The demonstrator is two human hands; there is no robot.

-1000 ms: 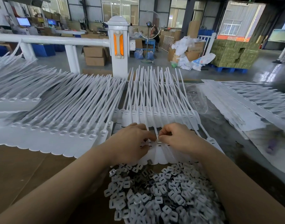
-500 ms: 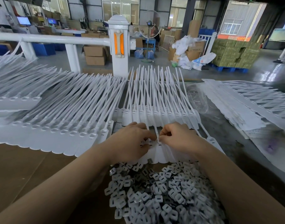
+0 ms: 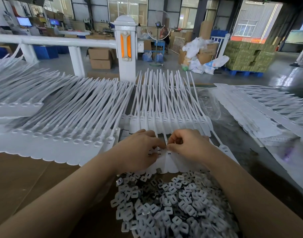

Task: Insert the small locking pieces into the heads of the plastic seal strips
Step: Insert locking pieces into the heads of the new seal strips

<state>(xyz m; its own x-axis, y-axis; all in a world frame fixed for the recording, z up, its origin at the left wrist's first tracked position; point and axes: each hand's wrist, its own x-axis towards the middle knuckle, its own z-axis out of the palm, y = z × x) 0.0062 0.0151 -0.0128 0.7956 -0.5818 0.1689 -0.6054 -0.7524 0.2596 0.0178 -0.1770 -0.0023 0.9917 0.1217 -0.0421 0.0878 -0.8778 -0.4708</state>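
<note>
The white seal strips (image 3: pixel 164 157) are pinched at the table's middle by the left hand (image 3: pixel 138 150) and right hand (image 3: pixel 186 145); small locking pieces (image 3: pixel 168 203) are piled at 6 o'clock

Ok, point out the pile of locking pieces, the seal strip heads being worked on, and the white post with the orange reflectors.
pile of locking pieces (image 3: pixel 173 203), head view, middle of the heap.
seal strip heads (image 3: pixel 166 160), head view, flat tags between the hands.
white post (image 3: pixel 125 30), head view, upper face above the reflectors.
</note>
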